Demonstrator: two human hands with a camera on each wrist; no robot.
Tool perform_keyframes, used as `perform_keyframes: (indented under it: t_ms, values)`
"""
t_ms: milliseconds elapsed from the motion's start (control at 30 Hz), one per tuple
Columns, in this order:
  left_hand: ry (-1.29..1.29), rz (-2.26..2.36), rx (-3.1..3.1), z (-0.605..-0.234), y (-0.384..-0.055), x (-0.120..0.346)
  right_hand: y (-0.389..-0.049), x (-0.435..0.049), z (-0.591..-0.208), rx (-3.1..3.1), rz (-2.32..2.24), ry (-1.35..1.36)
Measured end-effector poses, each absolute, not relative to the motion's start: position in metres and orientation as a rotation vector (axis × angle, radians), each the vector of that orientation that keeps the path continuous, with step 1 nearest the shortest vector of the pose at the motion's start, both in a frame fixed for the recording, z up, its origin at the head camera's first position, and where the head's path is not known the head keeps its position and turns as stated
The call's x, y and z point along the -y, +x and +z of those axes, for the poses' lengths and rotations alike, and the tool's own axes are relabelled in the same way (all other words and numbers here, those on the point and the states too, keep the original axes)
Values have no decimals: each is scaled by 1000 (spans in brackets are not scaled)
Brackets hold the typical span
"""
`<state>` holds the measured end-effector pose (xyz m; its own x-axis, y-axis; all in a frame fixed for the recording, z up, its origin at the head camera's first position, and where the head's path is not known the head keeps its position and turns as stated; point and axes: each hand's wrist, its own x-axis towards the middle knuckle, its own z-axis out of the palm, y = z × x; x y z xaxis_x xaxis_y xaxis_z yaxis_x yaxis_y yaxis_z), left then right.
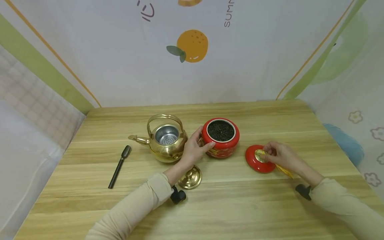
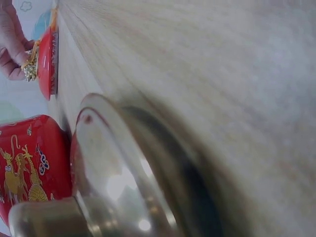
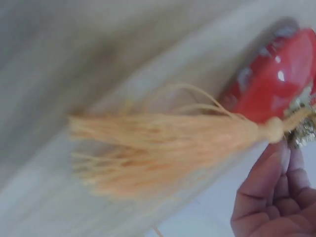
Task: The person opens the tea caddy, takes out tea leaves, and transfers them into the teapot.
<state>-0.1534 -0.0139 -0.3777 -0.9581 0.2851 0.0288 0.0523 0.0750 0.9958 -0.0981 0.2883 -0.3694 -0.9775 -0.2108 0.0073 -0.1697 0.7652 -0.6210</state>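
My left hand [image 1: 193, 151] holds the left side of a red tea jar [image 1: 225, 149], its thumb near the pale rim and its fingers around the side. The open jar is filled nearly to the rim with dark loose tea leaves [image 1: 221, 130]. To the right, my right hand [image 1: 280, 156] pinches the gold knob of the jar's red lid [image 1: 254, 160], which is low at the tabletop. A yellow tassel [image 3: 177, 148] hangs from that knob. In the left wrist view, a gold dragon pattern shows on the jar [image 2: 34, 168].
A gold teapot [image 1: 168, 154] with a metal strainer inside stands left of the jar, spout pointing left. Its gold lid [image 1: 192, 180] lies in front, beneath my left wrist. Farther left lies a dark tea scoop [image 1: 118, 168] on the wooden table [image 1: 234, 206].
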Motion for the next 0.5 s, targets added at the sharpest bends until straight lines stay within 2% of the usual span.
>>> perform_keyframes:
  t_ms: [500]
  values:
    - [319,1926,-2231,-375,-149,17,-115,-261,-351,-2958,-1235,-331]
